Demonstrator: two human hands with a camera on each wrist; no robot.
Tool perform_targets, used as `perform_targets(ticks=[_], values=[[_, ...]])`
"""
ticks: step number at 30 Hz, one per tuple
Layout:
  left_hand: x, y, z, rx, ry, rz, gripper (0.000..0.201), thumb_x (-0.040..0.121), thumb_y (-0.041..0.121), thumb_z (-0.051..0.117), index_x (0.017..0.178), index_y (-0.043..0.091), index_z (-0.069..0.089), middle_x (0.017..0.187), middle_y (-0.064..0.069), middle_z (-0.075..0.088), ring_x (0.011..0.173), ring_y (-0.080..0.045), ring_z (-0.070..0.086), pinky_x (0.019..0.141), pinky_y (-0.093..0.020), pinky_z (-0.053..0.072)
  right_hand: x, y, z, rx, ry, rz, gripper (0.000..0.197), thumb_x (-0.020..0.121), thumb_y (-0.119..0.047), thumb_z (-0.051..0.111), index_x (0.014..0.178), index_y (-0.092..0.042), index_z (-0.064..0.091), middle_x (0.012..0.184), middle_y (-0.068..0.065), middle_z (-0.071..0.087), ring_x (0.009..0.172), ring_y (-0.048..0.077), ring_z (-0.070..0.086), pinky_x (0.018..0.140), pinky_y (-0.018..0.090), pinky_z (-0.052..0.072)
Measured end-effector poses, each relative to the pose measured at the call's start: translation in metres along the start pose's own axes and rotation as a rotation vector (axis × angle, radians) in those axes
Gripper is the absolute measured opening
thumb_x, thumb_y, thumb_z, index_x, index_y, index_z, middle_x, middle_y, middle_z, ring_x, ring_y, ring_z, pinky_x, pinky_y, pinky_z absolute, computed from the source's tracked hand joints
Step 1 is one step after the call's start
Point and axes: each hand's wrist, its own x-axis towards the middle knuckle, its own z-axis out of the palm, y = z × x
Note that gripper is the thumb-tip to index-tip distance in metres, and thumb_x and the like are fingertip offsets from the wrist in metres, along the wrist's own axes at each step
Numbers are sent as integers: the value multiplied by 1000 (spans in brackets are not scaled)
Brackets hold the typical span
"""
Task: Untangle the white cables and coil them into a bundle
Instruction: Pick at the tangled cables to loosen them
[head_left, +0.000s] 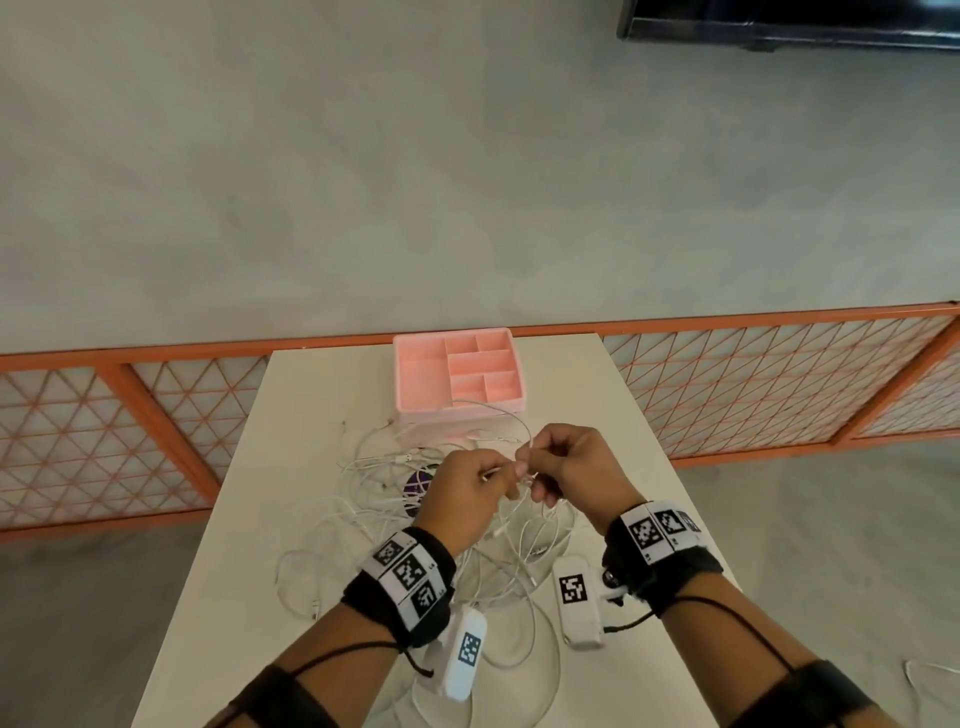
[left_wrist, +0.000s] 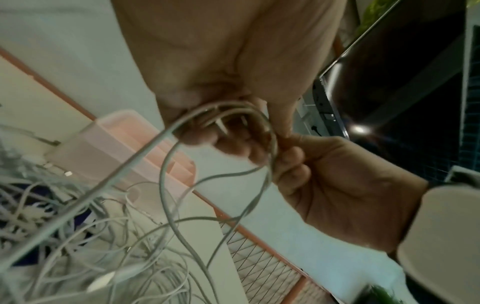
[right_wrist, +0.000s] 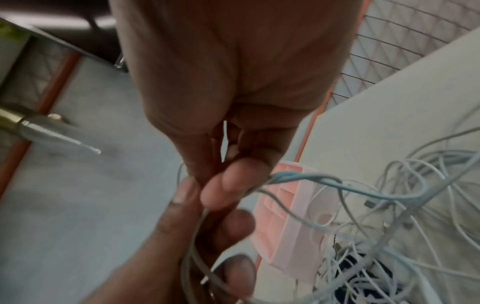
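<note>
A tangle of white cables (head_left: 363, 499) lies spread over the white table (head_left: 311, 395). Both hands are raised together above it. My left hand (head_left: 498, 475) grips a small coil of cable loops (left_wrist: 262, 131) in its curled fingers. My right hand (head_left: 535, 467) pinches the same cable (right_wrist: 293, 176) between thumb and fingertip, right against the left hand. From the hands, strands (left_wrist: 166, 185) hang down into the pile, and one loop (head_left: 498, 410) arcs back toward the tray. The wrist views are blurred, so which strands cross cannot be told.
A pink divided tray (head_left: 441, 415) stands at the table's far edge, just beyond the hands. A purple round object (head_left: 418, 488) lies under the cables. An orange mesh fence (head_left: 779, 374) runs behind the table. The table's side edges lie close to both forearms.
</note>
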Motion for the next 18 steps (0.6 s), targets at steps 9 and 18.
perform_targets(ticks=[9, 18], values=[[-29, -44, -3, 511, -215, -148, 30, 92, 45, 64, 67, 28, 64, 79, 9, 70, 77, -8, 65, 76, -28, 53, 9, -38, -49, 457, 374, -107, 26, 97, -9, 56, 73, -10, 47, 61, 7, 54, 54, 24, 61, 48, 29, 52], [-54, -118, -27, 539, -108, -448, 13, 88, 34, 67, 77, 27, 67, 82, 9, 67, 87, -17, 67, 80, -31, 54, 3, -78, -81, 519, 348, -231, 17, 100, -10, 50, 84, -4, 51, 76, 14, 63, 71, 30, 72, 66, 33, 61]])
